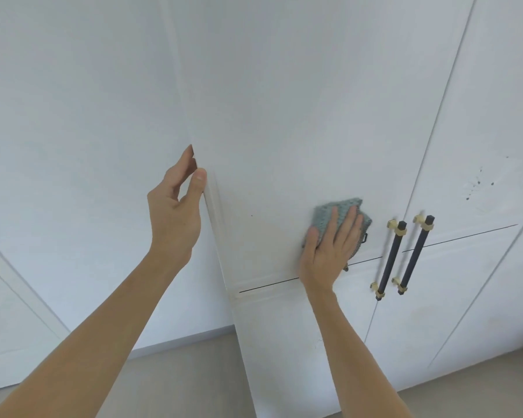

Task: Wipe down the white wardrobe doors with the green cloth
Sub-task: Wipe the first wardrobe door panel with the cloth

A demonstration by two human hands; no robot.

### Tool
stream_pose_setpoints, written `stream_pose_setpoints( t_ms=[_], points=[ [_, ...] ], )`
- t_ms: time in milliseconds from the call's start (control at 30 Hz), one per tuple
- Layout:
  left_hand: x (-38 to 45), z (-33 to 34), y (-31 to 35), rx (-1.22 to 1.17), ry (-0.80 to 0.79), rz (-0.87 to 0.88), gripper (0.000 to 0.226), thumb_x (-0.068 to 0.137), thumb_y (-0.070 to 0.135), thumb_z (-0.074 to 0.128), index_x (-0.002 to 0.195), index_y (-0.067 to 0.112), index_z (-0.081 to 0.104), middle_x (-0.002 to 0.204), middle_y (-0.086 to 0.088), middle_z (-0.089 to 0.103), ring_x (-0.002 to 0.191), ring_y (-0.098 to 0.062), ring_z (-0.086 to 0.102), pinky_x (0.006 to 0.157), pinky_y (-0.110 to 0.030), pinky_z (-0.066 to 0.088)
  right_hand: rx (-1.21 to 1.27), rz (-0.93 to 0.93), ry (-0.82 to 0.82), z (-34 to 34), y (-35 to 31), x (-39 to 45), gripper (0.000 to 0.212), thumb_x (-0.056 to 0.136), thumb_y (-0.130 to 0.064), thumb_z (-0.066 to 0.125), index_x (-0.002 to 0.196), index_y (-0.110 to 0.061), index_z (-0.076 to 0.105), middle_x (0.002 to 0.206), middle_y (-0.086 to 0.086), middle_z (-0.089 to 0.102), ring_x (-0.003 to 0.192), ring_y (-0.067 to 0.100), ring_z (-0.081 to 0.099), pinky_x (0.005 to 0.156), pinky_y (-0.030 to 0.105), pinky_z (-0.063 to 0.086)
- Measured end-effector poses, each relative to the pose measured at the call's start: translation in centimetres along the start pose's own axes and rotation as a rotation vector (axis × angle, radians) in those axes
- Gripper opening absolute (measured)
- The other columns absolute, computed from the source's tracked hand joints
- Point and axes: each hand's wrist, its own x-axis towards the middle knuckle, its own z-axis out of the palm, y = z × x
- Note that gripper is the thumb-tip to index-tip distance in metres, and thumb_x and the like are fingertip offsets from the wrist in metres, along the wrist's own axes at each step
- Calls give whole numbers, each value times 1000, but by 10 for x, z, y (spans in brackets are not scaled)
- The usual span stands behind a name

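Right hand [326, 251] is pressing the green cloth [338, 214] flat under straight fingers against the wardrobe door [284, 131]. Left hand [175, 206] is pinching the door's edge. Cloth looks soft, light; palm pressure should be holding it.

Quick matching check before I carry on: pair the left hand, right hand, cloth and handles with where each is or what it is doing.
Things:
1. left hand
2. right hand
3. cloth
4. handles

States:
A. two dark bars with gold ends, right of the cloth
B. grips the left edge of the open door
C. pressed flat against the door under a palm
D. fingers straight, pressing on the cloth

Pairs: 1-B, 2-D, 3-C, 4-A
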Motion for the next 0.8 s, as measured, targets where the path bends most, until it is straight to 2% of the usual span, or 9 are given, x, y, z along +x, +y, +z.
stream_pose_setpoints(
  t_ms=[67, 133, 200, 267, 367, 500, 600, 733, 800],
  points=[
    [0, 2, 0, -1, -10, 6, 43, 108, 19, 59, 151, 19, 56, 150, 8, 60, 142, -11, 52, 118, -49, 44, 62, 225, 71, 4, -14, 5, 55, 111, -38, 27, 163, -21, 17, 167, 19, 21, 155, 40, 15, 122, 61, 20],
    [0, 1, 0, 3, -6, 7, 43, 108, 19, 59, 151, 20, 56, 150, 9, 59, 143, -11, 51, 119, -48, 43, 104, 256, 58, 8, -38, -15, 56, 111, -36, 27, 162, -15, 18, 167, 22, 17, 155, 43, 13, 122, 62, 18],
    [-1, 2, 1, 5, 1, 12, 43, 108, 19, 58, 151, 20, 55, 151, 11, 59, 144, -10, 50, 119, -47, 42, 109, 94, -84, 9, -47, -51, 58, 111, -37, 30, 163, -20, 15, 169, 19, 10, 156, 43, 8, 125, 59, 12],
    [-3, 5, 2, -3, 4, 13, 43, 109, 19, 57, 152, 20, 55, 150, 13, 59, 144, -8, 49, 119, -45, 43, 79, -98, -196, 1, -31, -63, 58, 110, -44, 31, 164, -30, 12, 172, 7, 1, 157, 37, 3, 127, 54, 6],
    [-4, 10, 1, -24, 20, 11, 44, 109, 20, 56, 153, 19, 53, 151, 13, 58, 145, -8, 48, 119, -44, 43, 35, -198, -156, -7, 13, -15, 55, 110, -46, 30, 162, -35, 16, 172, -1, 2, 158, 29, 3, 127, 50, 4],
    [-6, 15, 0, -36, 29, 14, 45, 110, 21, 55, 155, 19, 51, 156, 10, 54, 148, -11, 46, 122, -44, 39, 96, 151, 55, -12, 30, 56, 56, 111, -40, 25, 161, -16, 23, 169, 15, 16, 156, 36, 10, 126, 54, 11],
    [-8, 16, 1, -36, 55, 16, 44, 111, 21, 54, 155, 19, 51, 155, 12, 54, 147, -8, 46, 122, -43, 39, 159, 361, 95, -4, 4, 30, 57, 111, -39, 26, 162, -14, 18, 169, 16, 15, 156, 37, 11, 124, 59, 15],
    [-10, 18, 3, -21, 63, 13, 43, 111, 22, 53, 154, 22, 52, 153, 15, 55, 146, -7, 47, 121, -41, 40, 153, 191, -95, 1, -14, -41, 59, 112, -43, 25, 164, -21, 10, 171, 13, 4, 156, 42, 6, 124, 61, 10],
    [-8, 17, 2, -18, 62, 17, 43, 111, 22, 53, 153, 23, 52, 154, 14, 55, 146, -9, 47, 121, -42, 41, 144, 109, -117, 0, 1, -35, 58, 111, -46, 24, 164, -30, 7, 171, 6, 2, 157, 39, 5, 125, 57, 7]
  ],
)
